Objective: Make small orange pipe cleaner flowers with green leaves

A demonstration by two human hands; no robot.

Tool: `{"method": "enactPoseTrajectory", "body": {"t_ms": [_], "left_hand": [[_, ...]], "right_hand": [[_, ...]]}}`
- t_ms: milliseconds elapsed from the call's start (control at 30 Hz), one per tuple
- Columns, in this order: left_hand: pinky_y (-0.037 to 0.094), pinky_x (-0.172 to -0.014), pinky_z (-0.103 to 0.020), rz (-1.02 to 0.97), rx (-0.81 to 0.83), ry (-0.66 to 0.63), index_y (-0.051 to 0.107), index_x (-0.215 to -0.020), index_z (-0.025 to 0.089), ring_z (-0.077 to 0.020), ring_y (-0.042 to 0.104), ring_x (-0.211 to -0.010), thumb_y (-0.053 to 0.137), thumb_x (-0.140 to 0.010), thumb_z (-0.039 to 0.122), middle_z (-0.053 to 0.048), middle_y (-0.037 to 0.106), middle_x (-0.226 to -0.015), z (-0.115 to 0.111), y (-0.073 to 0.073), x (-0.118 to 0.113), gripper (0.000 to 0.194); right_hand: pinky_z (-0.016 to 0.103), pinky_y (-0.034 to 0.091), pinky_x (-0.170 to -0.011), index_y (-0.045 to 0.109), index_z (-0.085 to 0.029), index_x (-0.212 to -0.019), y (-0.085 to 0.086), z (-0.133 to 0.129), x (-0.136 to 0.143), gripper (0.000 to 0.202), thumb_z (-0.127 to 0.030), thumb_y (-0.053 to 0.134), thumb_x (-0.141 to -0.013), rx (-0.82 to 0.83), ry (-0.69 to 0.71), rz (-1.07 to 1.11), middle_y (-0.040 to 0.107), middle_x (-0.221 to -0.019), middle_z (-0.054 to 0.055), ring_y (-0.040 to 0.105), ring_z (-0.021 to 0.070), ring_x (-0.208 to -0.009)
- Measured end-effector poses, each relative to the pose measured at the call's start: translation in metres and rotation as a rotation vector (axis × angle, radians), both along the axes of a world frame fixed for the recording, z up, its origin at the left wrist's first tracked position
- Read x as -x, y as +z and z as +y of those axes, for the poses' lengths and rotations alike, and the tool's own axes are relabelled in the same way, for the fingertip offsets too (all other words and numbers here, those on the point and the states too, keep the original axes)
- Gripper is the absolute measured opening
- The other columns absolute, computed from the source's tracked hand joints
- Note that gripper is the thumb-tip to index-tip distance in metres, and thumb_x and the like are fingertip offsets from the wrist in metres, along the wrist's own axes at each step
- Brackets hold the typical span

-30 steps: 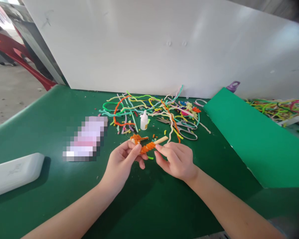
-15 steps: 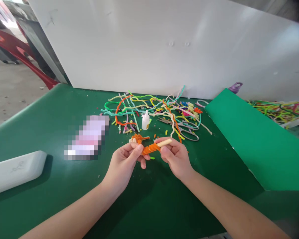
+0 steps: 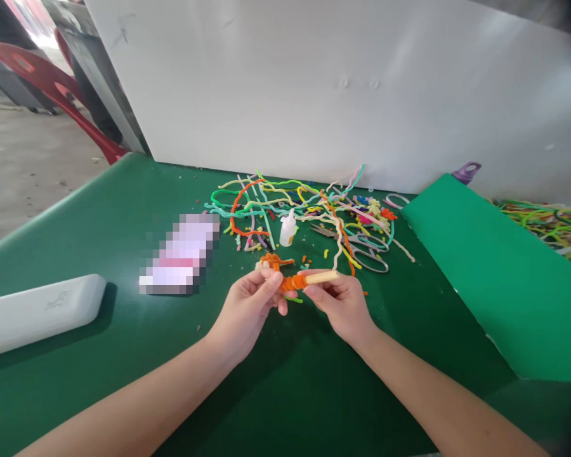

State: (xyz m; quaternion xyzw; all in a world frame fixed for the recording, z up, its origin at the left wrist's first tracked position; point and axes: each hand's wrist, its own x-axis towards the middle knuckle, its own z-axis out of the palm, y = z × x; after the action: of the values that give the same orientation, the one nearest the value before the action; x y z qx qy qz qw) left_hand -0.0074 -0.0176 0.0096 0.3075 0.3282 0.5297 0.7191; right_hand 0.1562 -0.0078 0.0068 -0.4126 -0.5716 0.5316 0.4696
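Between my hands is a pale wooden stick (image 3: pixel 322 277) with an orange pipe cleaner (image 3: pixel 292 283) coiled tightly round it. My left hand (image 3: pixel 254 298) is closed, thumb and fingers pinching the left end of the orange coil. More orange and cream pipe cleaner (image 3: pixel 272 261) bunches up behind those fingers. With thumb and forefinger, my right hand (image 3: pixel 345 304) grips the stick near the right end of the coil, and the bare end of the stick points right. Just beyond my hands a small white glue bottle (image 3: pixel 288 230) stands upright.
Tangled coloured pipe cleaners (image 3: pixel 276 197) and clippings lie behind the bottle, with scissors (image 3: pixel 366 251) among them. A blurred-out phone-like object (image 3: pixel 181 254) and a white case (image 3: pixel 76 304) are on the left. On the right is a green board (image 3: pixel 499 279); a white panel (image 3: pixel 290 95) rises behind.
The view has shifted slightly, so everything sits a little further right. On the stick, the orange coil looks shorter and more bunched, and more bare wood shows.
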Motion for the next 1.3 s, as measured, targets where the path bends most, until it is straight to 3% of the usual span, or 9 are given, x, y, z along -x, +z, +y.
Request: {"method": "enactPoseTrajectory", "body": {"t_ms": [133, 233, 567, 733, 967, 1133, 1300], "left_hand": [[0.04, -0.047, -0.015, -0.01, -0.01, -0.009, 0.061, -0.069, 0.015, -0.004, 0.052, -0.044, 0.068, -0.077, 0.025, 0.002, 0.064, -0.058, 0.0, 0.002, 0.001, 0.015], [0.04, -0.048, -0.015, -0.02, 0.0, -0.013, 0.063, -0.066, 0.014, -0.0037, 0.051, -0.043, 0.07, -0.076, 0.025, 0.003, 0.061, -0.055, -0.001, 0.001, 0.002, 0.016], [0.039, -0.048, -0.018, -0.062, 0.047, -0.063, 0.064, -0.06, 0.015, -0.0042, 0.046, -0.042, 0.072, -0.072, 0.029, 0.003, 0.06, -0.054, -0.003, -0.001, 0.001, 0.02], [0.042, -0.053, -0.021, -0.04, -0.026, -0.112, 0.065, -0.066, 0.017, -0.007, 0.051, -0.047, 0.068, -0.077, 0.031, 0.002, 0.061, -0.058, -0.004, 0.001, 0.001, 0.018], [0.043, -0.074, -0.022, 0.14, -0.105, 0.086, 0.064, -0.069, 0.016, -0.0112, 0.054, -0.078, 0.068, -0.077, 0.025, 0.0, 0.06, -0.08, -0.005, 0.001, 0.0, 0.013], [0.043, -0.07, -0.022, 0.313, -0.146, 0.174, 0.063, -0.073, 0.016, -0.0119, 0.054, -0.074, 0.068, -0.076, 0.027, -0.001, 0.061, -0.077, -0.005, 0.004, 0.002, 0.013], [0.043, -0.061, -0.02, 0.328, -0.15, 0.165, 0.059, -0.072, 0.016, -0.0092, 0.052, -0.063, 0.065, -0.078, 0.03, 0.001, 0.058, -0.071, -0.005, 0.008, 0.001, 0.016]], "right_hand": [[0.026, 0.053, -0.059, 0.07, -0.023, -0.098, 0.002, -0.003, 0.001, 0.023, -0.032, 0.067, -0.078, -0.047, 0.044, -0.047, 0.068, -0.07, 0.001, 0.061, 0.0118, -0.059], [0.029, 0.056, -0.073, 0.069, -0.024, -0.1, 0.005, -0.005, 0.002, 0.022, -0.029, 0.065, -0.079, -0.096, 0.076, -0.074, 0.072, -0.083, 0.003, 0.069, 0.0163, -0.077], [0.028, 0.057, -0.069, 0.069, -0.026, -0.101, 0.012, -0.006, -0.001, 0.021, -0.024, 0.064, -0.081, -0.205, 0.143, -0.147, 0.073, -0.087, 0.001, 0.069, 0.0162, -0.079], [0.025, 0.053, -0.06, 0.068, -0.026, -0.102, 0.015, -0.008, -0.004, 0.023, -0.025, 0.065, -0.079, -0.219, 0.156, -0.209, 0.072, -0.086, 0.002, 0.065, 0.0145, -0.069], [0.021, 0.032, -0.04, 0.069, -0.024, -0.097, 0.008, -0.008, -0.004, 0.018, -0.03, 0.063, -0.081, -0.233, 0.034, -0.252, 0.066, -0.07, 0.001, 0.041, 0.007, -0.045], [0.021, 0.039, -0.044, 0.067, -0.022, -0.096, 0.013, -0.007, -0.004, 0.019, -0.031, 0.062, -0.081, -0.251, 0.06, -0.308, 0.067, -0.075, 0.002, 0.048, 0.0082, -0.049], [0.022, 0.046, -0.052, 0.066, -0.022, -0.093, 0.014, -0.007, -0.002, 0.017, -0.03, 0.066, -0.078, -0.258, 0.084, -0.304, 0.068, -0.076, 0.002, 0.058, 0.0114, -0.058]]}}
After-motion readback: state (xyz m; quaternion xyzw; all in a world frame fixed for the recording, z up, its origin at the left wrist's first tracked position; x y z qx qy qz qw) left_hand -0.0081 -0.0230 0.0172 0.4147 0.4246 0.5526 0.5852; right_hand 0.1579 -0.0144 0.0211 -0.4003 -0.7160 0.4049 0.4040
